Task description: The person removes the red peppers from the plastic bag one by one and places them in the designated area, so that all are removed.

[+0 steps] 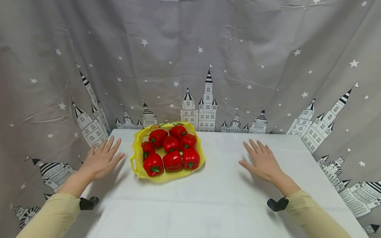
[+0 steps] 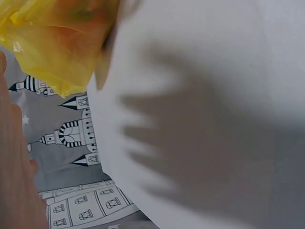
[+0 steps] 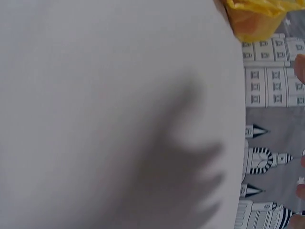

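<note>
In the head view a yellow plastic bag, its mouth spread wide, holds several red bell peppers with green stems. My left hand hovers over the table just left of the bag, fingers spread and holding nothing. Out to the right of the bag, my right hand is likewise raised palm down with its fingers apart. Both hands cast shadows on the white cloth below. The left wrist view shows the bag's side close by; in the right wrist view only a corner of the bag appears.
A white-covered table lies under everything. Behind it and along both sides hangs a grey curtain printed with castles and stars. Black wrist mounts stick out from the beige sleeves.
</note>
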